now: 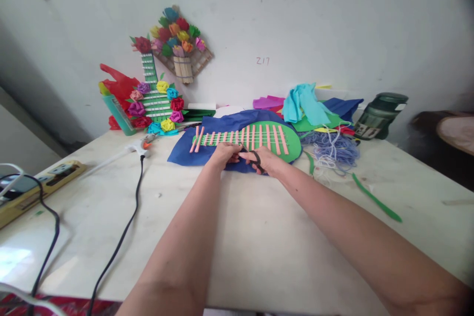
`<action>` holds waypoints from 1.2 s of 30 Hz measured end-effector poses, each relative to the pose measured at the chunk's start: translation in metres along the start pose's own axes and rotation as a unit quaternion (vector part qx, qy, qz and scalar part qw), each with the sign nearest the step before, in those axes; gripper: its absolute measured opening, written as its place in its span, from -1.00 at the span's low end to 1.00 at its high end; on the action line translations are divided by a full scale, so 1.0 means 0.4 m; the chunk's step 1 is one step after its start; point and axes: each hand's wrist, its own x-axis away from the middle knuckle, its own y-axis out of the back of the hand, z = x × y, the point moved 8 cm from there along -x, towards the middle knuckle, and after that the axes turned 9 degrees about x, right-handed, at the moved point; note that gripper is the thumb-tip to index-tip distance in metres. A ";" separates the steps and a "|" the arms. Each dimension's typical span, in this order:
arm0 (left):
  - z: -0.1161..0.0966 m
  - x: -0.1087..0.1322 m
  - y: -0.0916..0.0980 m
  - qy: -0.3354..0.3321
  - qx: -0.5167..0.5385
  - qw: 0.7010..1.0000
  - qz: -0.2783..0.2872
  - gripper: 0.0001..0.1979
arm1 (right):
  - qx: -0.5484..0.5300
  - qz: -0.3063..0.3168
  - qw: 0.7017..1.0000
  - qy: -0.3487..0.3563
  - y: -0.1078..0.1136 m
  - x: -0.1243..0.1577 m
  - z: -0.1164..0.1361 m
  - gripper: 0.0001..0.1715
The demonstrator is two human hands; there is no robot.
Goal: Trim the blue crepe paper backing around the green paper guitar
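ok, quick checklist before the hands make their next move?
1. Scissors in the right hand: ok.
2. Left hand well apart from the scissors: not ok, its fingers are close by.
3. Blades open or closed: cannot tell, too small.
4. Green guitar-shaped piece lying on the blue sheet: ok.
5. Glue gun away from both hands: ok, off to the left.
6. Yarn bundle apart from the hands: ok, over to the right.
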 end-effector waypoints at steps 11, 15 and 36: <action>-0.025 -0.008 -0.014 -0.105 -0.141 0.984 0.023 -0.78 | 0.010 0.018 0.999 -0.028 -0.005 0.001 0.003 -0.53; -0.025 -0.022 -0.015 -0.139 -0.188 0.972 0.022 -0.81 | 0.010 -0.003 1.000 -0.008 0.002 -0.007 0.001 -0.55; -0.069 0.014 -0.041 -0.248 -0.488 0.837 -0.023 -0.79 | -0.032 -0.018 0.999 -0.010 -0.011 -0.018 -0.009 -0.63</action>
